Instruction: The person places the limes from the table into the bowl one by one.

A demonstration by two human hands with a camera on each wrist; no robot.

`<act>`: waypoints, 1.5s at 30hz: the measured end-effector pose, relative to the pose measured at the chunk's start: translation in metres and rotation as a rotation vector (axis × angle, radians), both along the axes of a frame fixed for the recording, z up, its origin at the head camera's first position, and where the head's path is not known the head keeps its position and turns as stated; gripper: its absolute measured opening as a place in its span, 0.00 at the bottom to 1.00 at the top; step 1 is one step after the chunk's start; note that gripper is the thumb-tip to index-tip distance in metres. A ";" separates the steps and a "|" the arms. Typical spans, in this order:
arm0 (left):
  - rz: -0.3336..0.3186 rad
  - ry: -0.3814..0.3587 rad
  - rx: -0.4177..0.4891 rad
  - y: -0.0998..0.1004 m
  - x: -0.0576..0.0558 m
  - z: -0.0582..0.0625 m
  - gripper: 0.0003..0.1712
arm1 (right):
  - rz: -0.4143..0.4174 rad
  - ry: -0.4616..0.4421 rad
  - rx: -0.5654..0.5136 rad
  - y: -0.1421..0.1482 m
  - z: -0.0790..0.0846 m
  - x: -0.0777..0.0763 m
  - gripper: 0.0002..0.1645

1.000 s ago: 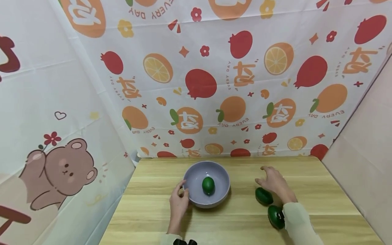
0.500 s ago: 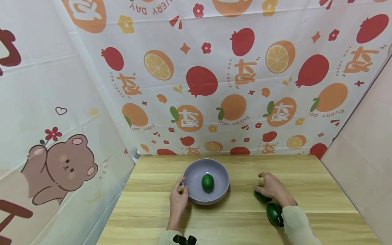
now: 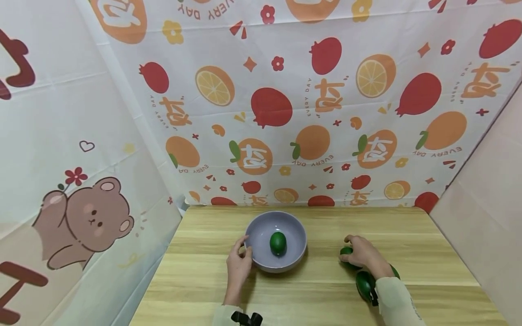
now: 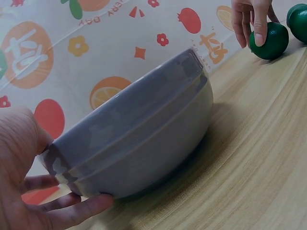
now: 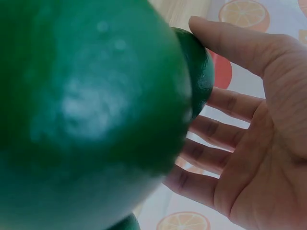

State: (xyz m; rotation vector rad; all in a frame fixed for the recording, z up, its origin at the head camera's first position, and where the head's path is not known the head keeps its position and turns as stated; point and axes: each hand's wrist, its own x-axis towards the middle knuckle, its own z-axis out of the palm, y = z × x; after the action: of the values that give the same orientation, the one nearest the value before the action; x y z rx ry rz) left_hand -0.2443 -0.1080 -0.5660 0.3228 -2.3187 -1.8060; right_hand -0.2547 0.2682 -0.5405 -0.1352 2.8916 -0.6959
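Note:
A grey-purple bowl (image 3: 258,249) stands on the table with one green lime (image 3: 278,243) inside. My left hand (image 3: 239,267) holds the bowl's left side; in the left wrist view its thumb lies at the rim and its fingers reach below. To the right, my right hand (image 3: 367,254) grips another lime (image 4: 272,42), thumb on the near side and fingers behind. That lime (image 5: 200,72) is partly hidden in the right wrist view by a nearer, blurred lime (image 5: 86,110).
By the right wrist lies a lime (image 3: 364,285), and a further one (image 3: 394,271) shows partly behind the forearm. The wooden table (image 3: 310,299) meets a fruit-printed cloth (image 3: 228,122) at the back. A bear-printed cloth (image 3: 94,222) hangs at left.
My right hand has come down onto the lime below it, and its thumb and fingers now close round it. The left hand stays at the bowl. The head view has shifted slightly.

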 end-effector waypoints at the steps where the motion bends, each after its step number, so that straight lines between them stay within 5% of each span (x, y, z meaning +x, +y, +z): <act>1: -0.002 0.002 0.003 0.000 0.000 0.000 0.23 | 0.001 0.000 0.000 0.000 0.000 0.000 0.35; 21: 0.001 -0.001 0.010 -0.001 0.001 -0.002 0.23 | 0.007 0.029 -0.038 0.001 -0.008 -0.001 0.22; 45: 0.007 -0.007 -0.031 -0.001 -0.002 0.000 0.23 | -0.020 0.181 -0.038 0.008 0.020 -0.012 0.23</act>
State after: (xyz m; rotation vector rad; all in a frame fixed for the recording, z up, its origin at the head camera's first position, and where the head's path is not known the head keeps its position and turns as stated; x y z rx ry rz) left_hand -0.2467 -0.1086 -0.5663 0.3329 -2.3454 -1.7665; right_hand -0.2670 0.2764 -0.5200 -0.1828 3.0559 -0.7804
